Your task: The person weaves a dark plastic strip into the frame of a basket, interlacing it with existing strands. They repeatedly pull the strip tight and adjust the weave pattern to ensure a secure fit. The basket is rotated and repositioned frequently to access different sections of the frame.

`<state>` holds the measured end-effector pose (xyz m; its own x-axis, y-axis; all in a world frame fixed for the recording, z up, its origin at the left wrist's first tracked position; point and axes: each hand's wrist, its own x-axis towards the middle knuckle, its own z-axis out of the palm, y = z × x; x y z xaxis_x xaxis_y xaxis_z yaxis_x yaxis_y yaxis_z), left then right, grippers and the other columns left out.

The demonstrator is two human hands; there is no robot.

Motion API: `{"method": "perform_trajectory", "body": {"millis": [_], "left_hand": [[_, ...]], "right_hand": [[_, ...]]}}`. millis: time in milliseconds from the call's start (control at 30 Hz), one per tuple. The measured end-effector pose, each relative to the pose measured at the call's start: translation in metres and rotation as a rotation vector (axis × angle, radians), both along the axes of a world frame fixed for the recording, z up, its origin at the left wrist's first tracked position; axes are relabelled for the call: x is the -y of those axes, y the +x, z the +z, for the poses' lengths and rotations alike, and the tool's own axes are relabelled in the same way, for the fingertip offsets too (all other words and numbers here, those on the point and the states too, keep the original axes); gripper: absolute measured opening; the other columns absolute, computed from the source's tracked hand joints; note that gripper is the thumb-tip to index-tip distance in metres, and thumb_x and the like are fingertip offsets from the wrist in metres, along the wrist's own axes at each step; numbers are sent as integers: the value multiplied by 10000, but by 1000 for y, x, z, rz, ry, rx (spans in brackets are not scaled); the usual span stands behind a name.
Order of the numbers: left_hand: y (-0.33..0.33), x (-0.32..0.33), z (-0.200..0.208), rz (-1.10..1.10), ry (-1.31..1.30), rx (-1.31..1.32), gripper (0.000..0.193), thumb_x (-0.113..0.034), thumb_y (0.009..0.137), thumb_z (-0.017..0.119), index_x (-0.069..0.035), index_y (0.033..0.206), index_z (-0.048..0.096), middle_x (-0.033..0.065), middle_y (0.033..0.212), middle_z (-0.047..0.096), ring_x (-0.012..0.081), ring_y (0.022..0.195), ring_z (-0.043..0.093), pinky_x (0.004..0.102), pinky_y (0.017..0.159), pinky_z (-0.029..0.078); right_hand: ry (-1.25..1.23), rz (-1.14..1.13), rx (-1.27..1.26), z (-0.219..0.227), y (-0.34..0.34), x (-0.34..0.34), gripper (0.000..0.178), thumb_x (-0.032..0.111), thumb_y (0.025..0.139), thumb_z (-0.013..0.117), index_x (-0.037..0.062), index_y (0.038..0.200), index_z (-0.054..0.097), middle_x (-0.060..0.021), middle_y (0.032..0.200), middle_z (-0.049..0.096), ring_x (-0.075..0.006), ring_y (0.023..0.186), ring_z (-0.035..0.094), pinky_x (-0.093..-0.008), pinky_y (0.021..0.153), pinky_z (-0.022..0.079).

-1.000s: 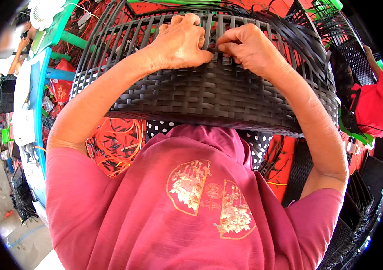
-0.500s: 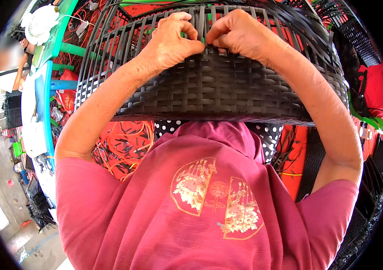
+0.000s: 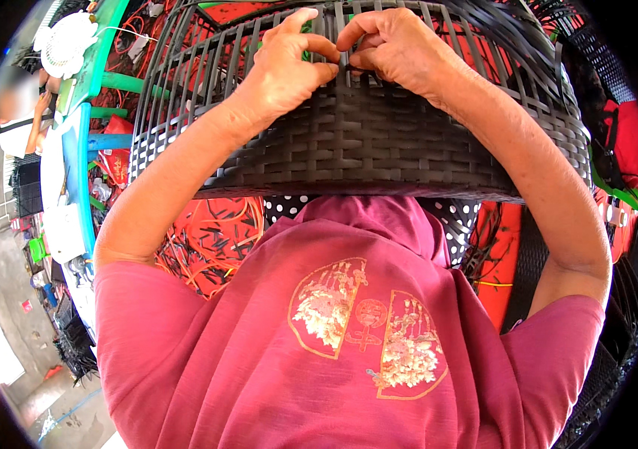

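A dark grey woven plastic-strip piece (image 3: 349, 142), like a basket or a seat part, lies across my lap. Its near side is tightly woven, while upright strips stand unwoven along the top. My left hand (image 3: 289, 67) is at the top middle of the weave, thumb and index finger curled in a pinch at a flat dark strip (image 3: 342, 71). Close on the other side of that strip, my right hand (image 3: 405, 56) pinches too, its thumb and bent index finger almost meeting the left fingertips. The exact grip is partly hidden by the fingers.
Loose dark strips (image 3: 510, 34) trail over the far right. Red sheeting (image 3: 214, 224) with orange cords and dark scraps lies below. At left are a blue-edged table (image 3: 79, 179), a white fan (image 3: 64, 43) and another person (image 3: 23, 112). A red bag-like item (image 3: 630, 142) sits at right.
Both hands have moved slightly up along the upright strip, and the fingertips of my left hand have spread a little. The view has shifted a little.
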<state>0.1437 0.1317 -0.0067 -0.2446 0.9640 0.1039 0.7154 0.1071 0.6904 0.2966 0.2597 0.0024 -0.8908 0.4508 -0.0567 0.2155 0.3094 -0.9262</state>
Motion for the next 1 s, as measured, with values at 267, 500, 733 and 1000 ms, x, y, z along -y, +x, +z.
{"method": "perform_trajectory", "body": {"millis": [267,500,733,1000], "left_hand": [[-4,-4,2,-79,-97,-96,297,-164,746,698,-93,1033,717,176,1504,314,304,1347,358,409,1082,298],[4,-4,2,30,-129,422,300,-112,733,671,-57,1026,706,162,1481,333,230,1186,499,312,973,372],[10,-8,3,100,-114,174,239,-124,674,720,-34,895,717,171,1359,477,258,1291,404,338,1028,351],[5,14,74,-12,235,406,57,-42,780,631,9,759,641,121,1238,532,180,1065,519,323,871,389]], "right_hand": [[-129,-49,53,9,4,2,200,33,835,641,17,1033,615,-15,764,639,-54,641,539,-202,539,383],[10,50,124,8,1,-6,226,19,835,626,14,1059,600,-17,743,642,-59,641,538,-208,546,389],[-45,-17,23,13,9,0,211,65,854,633,22,1060,626,-17,765,654,-56,631,531,-206,549,405],[-137,-16,-103,34,-3,8,174,101,852,639,3,991,679,-43,728,641,-69,638,556,-224,562,442]]}}
